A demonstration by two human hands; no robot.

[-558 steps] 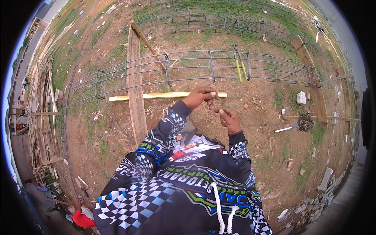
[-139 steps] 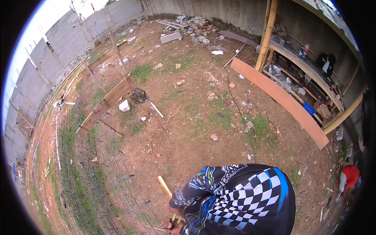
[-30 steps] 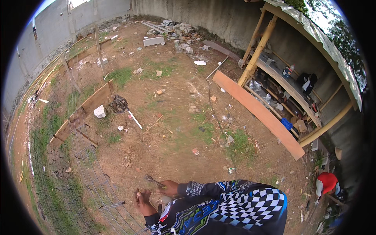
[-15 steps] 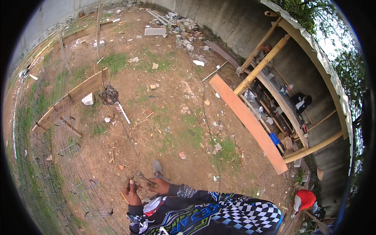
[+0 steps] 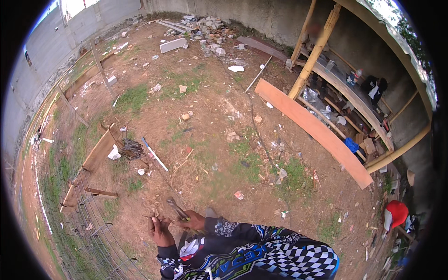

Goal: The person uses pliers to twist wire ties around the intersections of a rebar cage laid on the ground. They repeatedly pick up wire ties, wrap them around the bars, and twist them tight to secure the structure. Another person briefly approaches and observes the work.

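My right hand (image 5: 195,221) is closed around a hammer (image 5: 177,207), its metal head up and to the left, with a bit of yellow-green showing at the grip. Just left of it, my left hand (image 5: 161,232) has its fingers bent together in a pinch. A thin dark sliver, perhaps a nail, shows at those fingertips, too small to name surely. Both hands are close together in front of my body, above bare soil. Part of my shoe (image 5: 211,212) shows behind the right wrist.
Wire-tied rebar cages (image 5: 100,228) lie at the left beside an upright wooden board (image 5: 95,151) and coiled black cable (image 5: 132,148). A long plywood strip (image 5: 312,133) edges a bamboo shelter (image 5: 317,51), where another person sits. Rubble (image 5: 214,35) is heaped by the wall; a red cap (image 5: 396,214) is at right.
The view has shifted, so the ground and shelter appear moved. The hammer is now tilted more upright, its head higher beside the left fingers. Both hands remain close together.
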